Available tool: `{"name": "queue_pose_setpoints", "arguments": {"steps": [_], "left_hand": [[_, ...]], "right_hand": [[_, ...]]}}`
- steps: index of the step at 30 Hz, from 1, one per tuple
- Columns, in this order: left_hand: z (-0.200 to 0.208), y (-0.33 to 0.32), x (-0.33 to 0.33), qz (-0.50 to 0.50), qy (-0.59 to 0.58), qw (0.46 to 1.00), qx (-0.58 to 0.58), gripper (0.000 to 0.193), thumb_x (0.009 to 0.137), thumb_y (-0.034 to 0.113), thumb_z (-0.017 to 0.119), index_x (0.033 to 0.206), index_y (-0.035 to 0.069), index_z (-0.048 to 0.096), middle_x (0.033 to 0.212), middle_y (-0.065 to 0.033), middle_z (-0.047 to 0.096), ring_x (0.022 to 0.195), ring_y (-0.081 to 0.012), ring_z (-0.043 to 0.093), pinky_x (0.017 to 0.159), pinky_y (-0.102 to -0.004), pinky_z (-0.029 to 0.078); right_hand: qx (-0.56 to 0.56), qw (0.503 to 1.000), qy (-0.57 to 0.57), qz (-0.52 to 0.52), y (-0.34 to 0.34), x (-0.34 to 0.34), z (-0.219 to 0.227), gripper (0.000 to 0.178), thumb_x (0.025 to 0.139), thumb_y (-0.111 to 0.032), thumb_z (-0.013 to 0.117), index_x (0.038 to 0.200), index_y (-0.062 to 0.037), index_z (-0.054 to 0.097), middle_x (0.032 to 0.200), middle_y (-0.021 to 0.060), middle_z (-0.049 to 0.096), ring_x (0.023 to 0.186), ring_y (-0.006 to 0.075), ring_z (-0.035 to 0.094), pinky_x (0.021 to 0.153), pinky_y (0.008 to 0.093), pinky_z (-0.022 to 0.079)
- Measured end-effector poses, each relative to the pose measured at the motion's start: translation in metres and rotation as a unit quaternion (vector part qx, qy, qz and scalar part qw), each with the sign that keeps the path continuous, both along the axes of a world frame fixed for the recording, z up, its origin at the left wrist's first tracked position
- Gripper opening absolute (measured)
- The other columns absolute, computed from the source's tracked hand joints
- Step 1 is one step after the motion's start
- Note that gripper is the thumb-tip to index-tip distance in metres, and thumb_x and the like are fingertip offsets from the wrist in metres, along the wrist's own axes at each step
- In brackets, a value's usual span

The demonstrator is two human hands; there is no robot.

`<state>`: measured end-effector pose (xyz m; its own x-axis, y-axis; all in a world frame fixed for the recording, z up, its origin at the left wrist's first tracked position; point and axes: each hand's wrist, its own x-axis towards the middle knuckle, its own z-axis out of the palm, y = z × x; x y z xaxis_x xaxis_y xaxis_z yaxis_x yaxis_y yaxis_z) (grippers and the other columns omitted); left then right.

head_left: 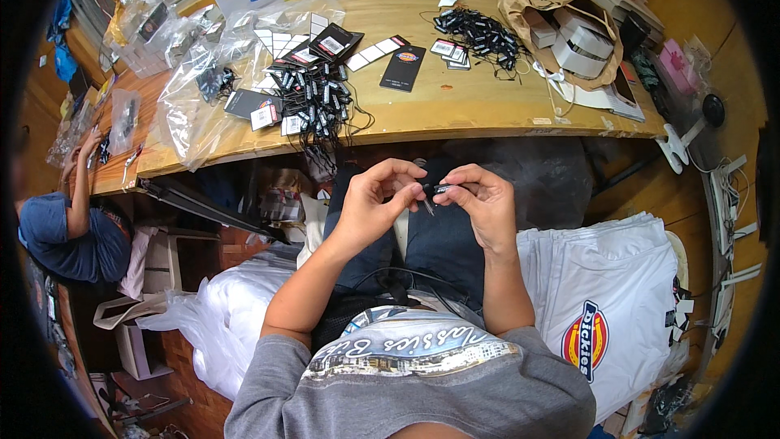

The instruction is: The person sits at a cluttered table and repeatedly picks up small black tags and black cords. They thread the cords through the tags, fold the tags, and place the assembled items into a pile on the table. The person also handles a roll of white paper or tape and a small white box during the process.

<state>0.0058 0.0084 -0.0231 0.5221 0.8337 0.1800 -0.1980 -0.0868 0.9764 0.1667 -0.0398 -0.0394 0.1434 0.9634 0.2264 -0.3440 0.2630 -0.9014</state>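
Observation:
Above my lap, just off the table's near edge, my two hands are close together at a small black piece. My right hand point(486, 205) pinches a black hang-tag string seal point(442, 189) between thumb and fingertips. My left hand point(380, 197) is also pinched, at the left side of that piece; what lies between its fingertips is too small to name. A thin silvery or dark strip hangs below the left fingers. On the table ahead is a heap of black tag strings point(317, 106), some hanging over the edge, with black hang tags point(402, 67) beside it.
A second heap of strings point(479, 35) lies right of centre, near a brown paper bag point(561, 28). Folded white shirts point(597, 301) are stacked at my right. White plastic-wrapped goods point(236, 309) lie at my left. Another person point(73, 232) sits at far left.

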Motion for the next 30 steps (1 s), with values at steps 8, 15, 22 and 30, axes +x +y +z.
{"name": "queue_pose_setpoints", "arguments": {"steps": [8,15,22,30], "left_hand": [[0.001,-0.002,0.001,-0.004,0.043,0.997,0.064,0.021,0.076,-0.002,0.055,0.092,0.0,0.041,0.074,-0.0043,0.051,0.067,-0.0094,0.054,0.056,-0.0201,0.045],[0.001,-0.002,0.002,-0.006,0.05,0.994,0.096,0.02,0.076,-0.005,0.053,0.09,0.001,0.04,0.074,-0.0047,0.051,0.065,-0.0087,0.052,0.055,-0.0197,0.044],[-0.009,0.005,0.003,-0.022,-0.006,0.998,0.059,0.025,0.075,-0.008,0.051,0.093,0.002,0.037,0.068,-0.0051,0.052,0.059,-0.008,0.05,0.052,-0.0193,0.041],[-0.018,0.011,0.002,-0.055,-0.04,0.989,0.133,0.034,0.074,0.002,0.06,0.096,0.004,0.033,0.078,-0.0042,0.046,0.07,-0.0099,0.049,0.064,-0.022,0.041]], "right_hand": [[0.017,1.0,-0.012,0.005,-0.001,-0.004,0.002,0.01,0.074,0.005,0.056,0.084,0.0039,0.057,0.078,0.0071,0.054,0.069,0.0162,0.06,0.063,0.0227,0.049],[0.026,0.999,-0.042,0.008,0.0,-0.003,0.004,0.007,0.073,0.006,0.057,0.08,0.0049,0.058,0.075,0.007,0.053,0.069,0.0168,0.06,0.062,0.0226,0.05],[0.024,0.998,-0.046,0.03,-0.001,-0.009,0.009,0.008,0.072,0.01,0.055,0.078,0.0047,0.058,0.072,0.0098,0.054,0.063,0.0185,0.059,0.057,0.0249,0.05],[0.015,0.994,0.037,0.103,0.002,-0.004,0.006,0.008,0.071,0.007,0.058,0.078,0.0045,0.057,0.069,0.0072,0.055,0.063,0.0177,0.06,0.057,0.024,0.05]]}}
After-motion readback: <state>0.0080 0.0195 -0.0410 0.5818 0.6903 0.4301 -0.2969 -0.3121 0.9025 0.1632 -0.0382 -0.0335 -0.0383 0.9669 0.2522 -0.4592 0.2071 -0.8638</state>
